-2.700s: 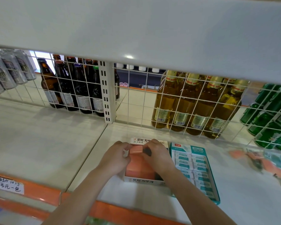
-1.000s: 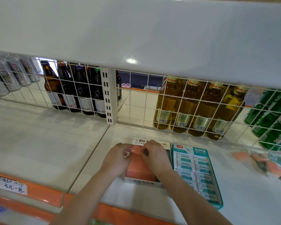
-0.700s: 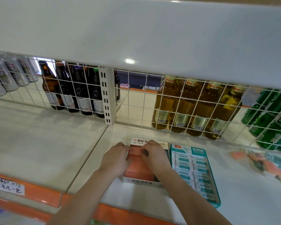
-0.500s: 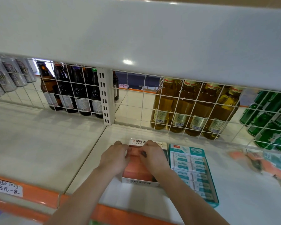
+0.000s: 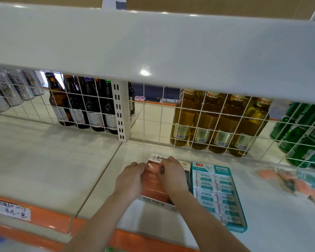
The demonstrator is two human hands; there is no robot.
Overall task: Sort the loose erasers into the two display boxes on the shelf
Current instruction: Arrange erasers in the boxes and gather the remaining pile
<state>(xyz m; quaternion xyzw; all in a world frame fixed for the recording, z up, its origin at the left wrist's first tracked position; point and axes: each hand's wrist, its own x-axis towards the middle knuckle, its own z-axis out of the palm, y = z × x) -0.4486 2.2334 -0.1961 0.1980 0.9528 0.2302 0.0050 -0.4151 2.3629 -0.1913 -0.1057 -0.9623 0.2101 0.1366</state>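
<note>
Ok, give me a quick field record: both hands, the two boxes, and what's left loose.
left hand: on the pink erasers, fingers curled over the far row
right hand: same row, fingertips pressing down
white box: filled with pink erasers
teal box: right of the white box, rows of white-and-teal erasers
loose erasers: blurred pile at far right of the shelf
behind: wire grid, bottles and cans beyond

— Lighting? 
— Bright, even, from overhead; a glare spot sits on the upper shelf edge, soft shadows lie under it. 
— Sharpness? 
— Centre is clear. The loose erasers at the right are smeared with blur, and straight lines bow toward the edges.
</note>
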